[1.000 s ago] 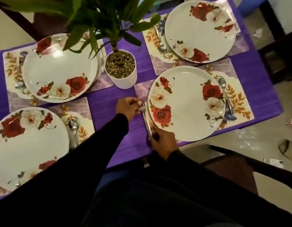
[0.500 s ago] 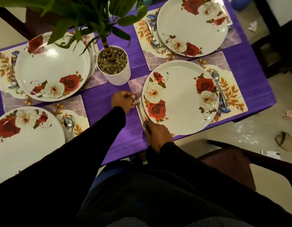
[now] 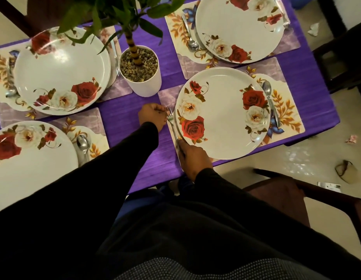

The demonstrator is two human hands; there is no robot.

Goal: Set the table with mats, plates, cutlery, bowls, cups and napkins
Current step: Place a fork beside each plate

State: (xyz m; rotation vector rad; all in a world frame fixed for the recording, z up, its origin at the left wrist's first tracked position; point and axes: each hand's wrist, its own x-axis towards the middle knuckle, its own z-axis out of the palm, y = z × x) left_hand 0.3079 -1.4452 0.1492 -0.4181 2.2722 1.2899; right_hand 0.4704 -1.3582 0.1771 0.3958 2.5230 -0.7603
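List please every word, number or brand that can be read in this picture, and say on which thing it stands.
None can be read.
Plates: only rose patterns, no text.
Mats: leaf patterns, no text.
Pot: plain white.
Card on the floor: it may carry print, but it is too small and blurred to read.

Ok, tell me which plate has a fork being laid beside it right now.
The near-right plate: both hands hold a fork along its left edge; nobody touches the other three.
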